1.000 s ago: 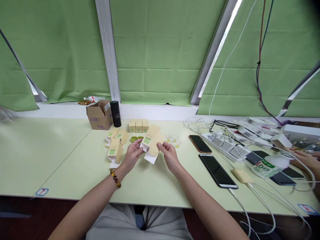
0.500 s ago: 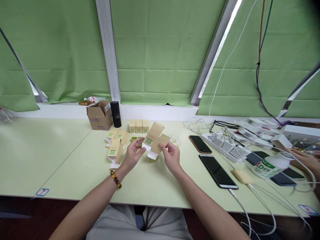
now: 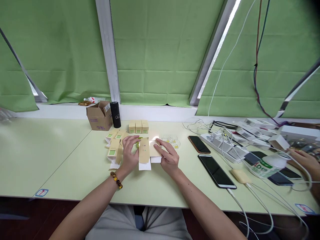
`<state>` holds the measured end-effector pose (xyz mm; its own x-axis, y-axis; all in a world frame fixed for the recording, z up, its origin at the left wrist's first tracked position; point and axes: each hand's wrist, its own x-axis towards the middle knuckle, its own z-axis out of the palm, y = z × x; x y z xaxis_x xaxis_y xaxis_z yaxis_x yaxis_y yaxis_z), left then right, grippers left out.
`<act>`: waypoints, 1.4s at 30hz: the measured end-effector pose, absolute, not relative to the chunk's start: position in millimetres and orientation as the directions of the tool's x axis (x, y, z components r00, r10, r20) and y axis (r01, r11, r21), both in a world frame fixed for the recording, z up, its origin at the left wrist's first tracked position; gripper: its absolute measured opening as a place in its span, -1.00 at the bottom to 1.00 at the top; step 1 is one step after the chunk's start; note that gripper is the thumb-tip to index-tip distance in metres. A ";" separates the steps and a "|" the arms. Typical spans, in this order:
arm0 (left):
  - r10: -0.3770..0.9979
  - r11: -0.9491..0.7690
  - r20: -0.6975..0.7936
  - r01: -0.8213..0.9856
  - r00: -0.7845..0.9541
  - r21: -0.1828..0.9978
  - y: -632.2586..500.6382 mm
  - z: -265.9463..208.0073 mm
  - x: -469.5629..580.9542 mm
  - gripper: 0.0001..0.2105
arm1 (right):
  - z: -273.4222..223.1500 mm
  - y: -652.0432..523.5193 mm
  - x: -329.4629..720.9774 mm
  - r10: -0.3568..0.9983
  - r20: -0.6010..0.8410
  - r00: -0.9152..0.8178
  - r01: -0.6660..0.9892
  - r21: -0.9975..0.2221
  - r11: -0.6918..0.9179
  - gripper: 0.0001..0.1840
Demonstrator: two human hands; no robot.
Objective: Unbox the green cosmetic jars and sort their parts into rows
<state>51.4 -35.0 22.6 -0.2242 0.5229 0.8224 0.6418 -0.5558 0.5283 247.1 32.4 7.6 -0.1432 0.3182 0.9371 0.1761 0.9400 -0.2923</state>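
Between my hands is a small tan cardboard box (image 3: 144,150), partly unfolded, with white flaps hanging toward me. My left hand (image 3: 130,154) grips its left edge between thumb and fingers. At the other side, my right hand (image 3: 169,156) pinches the right panel. Unfolded tan boxes (image 3: 115,150) with green squares lie just left of my left hand. Behind the held box, three closed small boxes (image 3: 138,126) stand in a row. A clear plastic tray (image 3: 172,141) with yellow bits sits beyond my right hand. Something green is partly hidden behind my left fingers.
A brown carton (image 3: 99,116) and a black bottle (image 3: 115,114) stand at the back left. To the right lie two phones (image 3: 217,171), a power strip (image 3: 222,146), tangled white cables and a white bottle (image 3: 270,165). Another person's hand (image 3: 303,161) is at the far right.
The held box has been turned and lowered; its plain tan side and white flaps now face me. My hands have shifted their hold on it, and more of the clear tray shows.
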 end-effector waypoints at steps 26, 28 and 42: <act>0.843 -0.399 0.448 0.214 -0.296 0.892 -29.9 36.3 41.0 -0.64 | 11.3 21.8 241.3 0.800 0.590 -0.108 -0.069 -0.808 0.586 -0.64; 0.795 -0.424 0.479 0.225 -0.371 0.877 -28.7 49.7 33.0 -0.65 | 14.3 22.1 244.4 0.756 0.646 -0.110 -0.044 -0.763 0.645 -0.65; 0.685 -0.139 0.390 0.415 -0.615 0.899 -96.0 82.8 -105.9 -0.59 | 30.0 26.7 266.8 0.494 0.247 -0.834 0.253 -0.624 0.739 -0.40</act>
